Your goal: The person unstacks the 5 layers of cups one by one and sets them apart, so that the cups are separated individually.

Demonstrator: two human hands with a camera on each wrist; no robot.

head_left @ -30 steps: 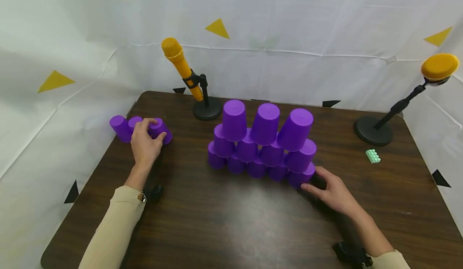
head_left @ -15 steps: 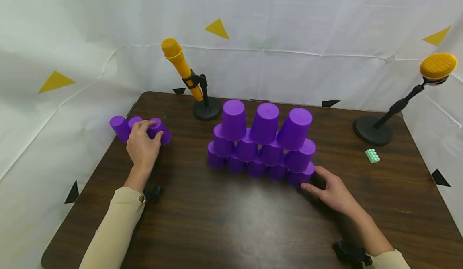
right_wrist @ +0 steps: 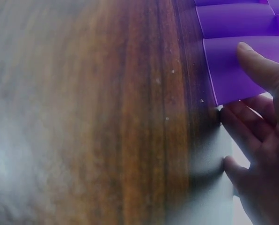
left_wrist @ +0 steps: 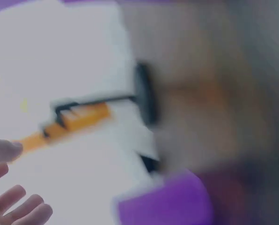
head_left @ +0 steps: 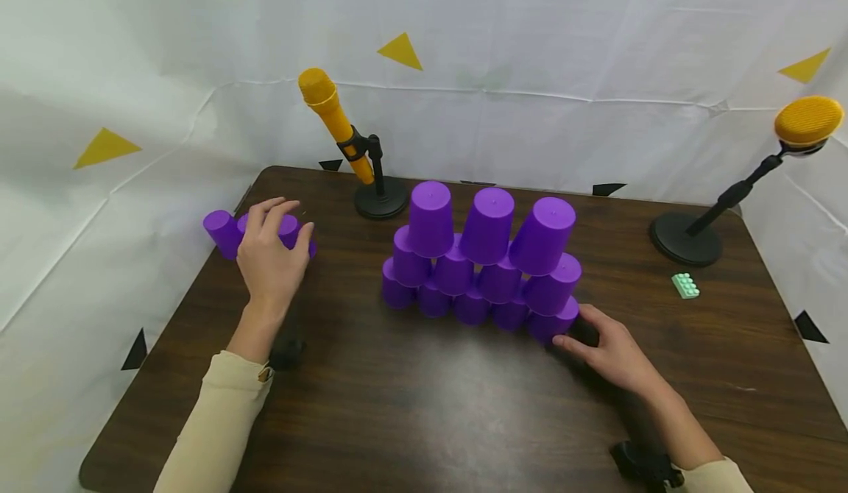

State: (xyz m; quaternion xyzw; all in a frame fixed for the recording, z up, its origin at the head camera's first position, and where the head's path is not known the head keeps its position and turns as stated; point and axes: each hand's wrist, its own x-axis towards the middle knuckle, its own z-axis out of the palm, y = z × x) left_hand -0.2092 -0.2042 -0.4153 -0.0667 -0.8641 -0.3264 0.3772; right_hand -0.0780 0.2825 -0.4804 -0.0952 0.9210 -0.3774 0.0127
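Observation:
Purple plastic cups (head_left: 499,282) stand upside down in a stepped wall: several in the bottom row, several above, three on top. My right hand (head_left: 609,349) holds the rightmost bottom cup (head_left: 552,321); in the right wrist view the thumb lies on its side and fingers sit behind it. At the table's left edge, more purple cups (head_left: 221,233) stand close together. Above and in front of them my left hand (head_left: 271,261) has its fingers spread and partly hides them. The left wrist view, blurred, shows these fingers apart with nothing between them, and a purple cup (left_wrist: 167,201) below.
A yellow microphone on a black stand (head_left: 380,197) stands behind the wall of cups. Another yellow microphone (head_left: 808,121) on a stand is at the back right, near a mint toy brick (head_left: 685,285). White sheeting surrounds the brown table (head_left: 424,412).
My left hand has let go of a cup in the left group, its fingers spreading and lifting slightly. The right hand and the wall of cups stay put.

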